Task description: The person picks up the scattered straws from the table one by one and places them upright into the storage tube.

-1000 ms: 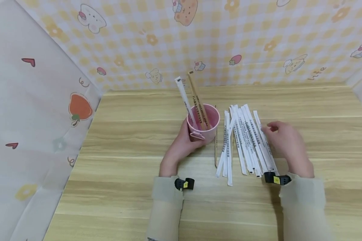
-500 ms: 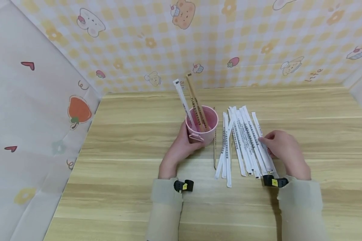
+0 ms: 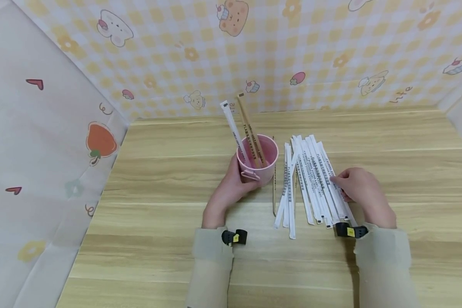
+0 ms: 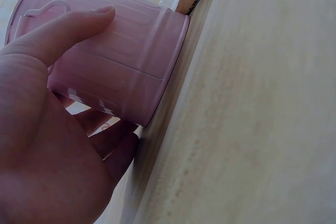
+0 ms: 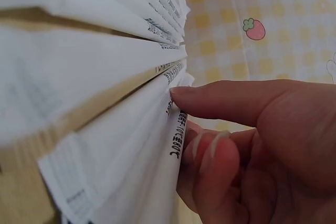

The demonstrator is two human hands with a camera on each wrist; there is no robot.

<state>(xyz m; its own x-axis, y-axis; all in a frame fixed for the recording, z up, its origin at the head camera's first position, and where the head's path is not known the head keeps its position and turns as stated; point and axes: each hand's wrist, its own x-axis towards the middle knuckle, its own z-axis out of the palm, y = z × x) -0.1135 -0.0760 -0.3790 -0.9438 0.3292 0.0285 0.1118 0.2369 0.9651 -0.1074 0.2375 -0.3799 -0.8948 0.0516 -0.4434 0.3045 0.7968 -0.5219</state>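
Observation:
My left hand holds a small pink bucket that stands on the table, thumb on the near side and fingers around the left. Inside it lean a white paper-wrapped straw and brown-wrapped ones. The bucket's side and handle also show in the left wrist view, beneath the thumb. To the right lies a loose row of white paper-wrapped straws. At the row's right edge my right hand pinches the outermost wrapped straw between thumb and curled fingers, seen close in the right wrist view.
A thin brown-wrapped straw lies between the bucket and the white row. Behind the wooden table rises a yellow checked backdrop. A white printed sheet borders the left side.
My right hand came down and left onto the outermost straw. That straw has shifted left against the others. My left hand and the bucket stay in place.

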